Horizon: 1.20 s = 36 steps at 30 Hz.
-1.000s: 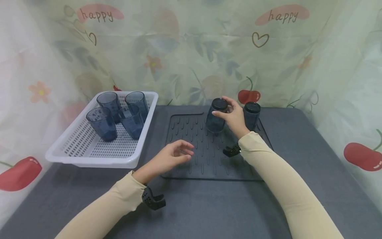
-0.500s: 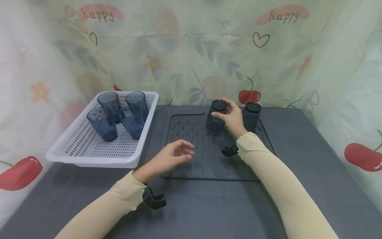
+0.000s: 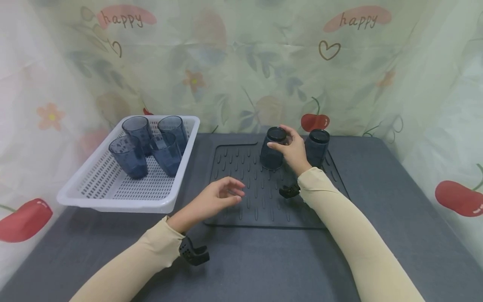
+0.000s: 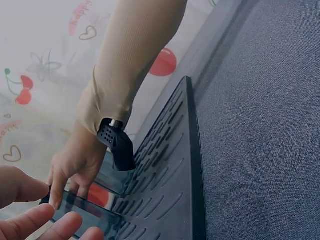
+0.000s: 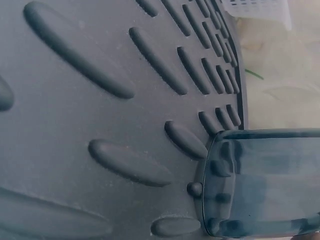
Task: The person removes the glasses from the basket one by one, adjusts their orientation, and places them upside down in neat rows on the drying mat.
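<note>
In the head view my right hand (image 3: 294, 152) holds a blue-tinted drinking glass (image 3: 271, 157) near its upturned base, fingers and thumb around its sides. The glass stands mouth down, and in the right wrist view its rim meets the ridged drying mat (image 5: 120, 120). Just right of that hand is a second upside-down glass (image 3: 316, 152), partly covered by the wrist. My left hand (image 3: 212, 200) hovers over the mat's left front part, fingers loosely bent, nothing in it. In the left wrist view, the left fingers (image 4: 30, 220) overlap the held glass (image 4: 92, 214).
At the left stands a white perforated basket (image 3: 174, 193) with several upright blue glasses (image 3: 166, 155) in it. Both the basket and the mat lie on a dark grey table (image 3: 264, 264). A patterned curtain (image 3: 234, 84) closes off the back and sides.
The right hand and its glass have come down slightly and a little to the left on the mat. The left hand stays in place.
</note>
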{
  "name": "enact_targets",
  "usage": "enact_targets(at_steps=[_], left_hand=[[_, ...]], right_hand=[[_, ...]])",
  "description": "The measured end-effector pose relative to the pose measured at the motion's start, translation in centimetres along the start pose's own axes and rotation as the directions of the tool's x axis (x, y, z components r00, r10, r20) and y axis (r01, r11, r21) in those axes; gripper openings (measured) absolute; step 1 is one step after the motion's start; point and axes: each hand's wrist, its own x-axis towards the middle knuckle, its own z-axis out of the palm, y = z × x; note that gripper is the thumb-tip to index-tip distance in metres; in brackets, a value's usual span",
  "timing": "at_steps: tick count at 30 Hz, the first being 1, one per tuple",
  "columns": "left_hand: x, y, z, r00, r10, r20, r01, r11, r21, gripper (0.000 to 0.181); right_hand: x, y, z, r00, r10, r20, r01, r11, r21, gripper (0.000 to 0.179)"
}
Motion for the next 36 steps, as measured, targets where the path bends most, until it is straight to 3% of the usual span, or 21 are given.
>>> enact_targets(at_steps=[6,24,36], left_hand=[[-0.1,0.1,0.1,1.000,-0.013,0.002,0.013,1.000,-0.003,0.035],[0.1,-0.2,0.2,1.000,-0.025,-0.011,0.025,1.000,0.000,0.033],[-0.3,1.3,-1.1,0.999,-0.010,-0.042,0.010,1.000,-0.011,0.035]], right_hand=[[0.8,1.1,0.1,1.000,-0.011,0.006,0.012,0.998,-0.067,0.075],[0.9,0.6,0.3,0.999,0.049,0.014,-0.046,0.980,-0.192,0.079],[1.0,0.7,-0.1,0.999,0.042,0.009,-0.039,0.975,-0.218,0.079]])
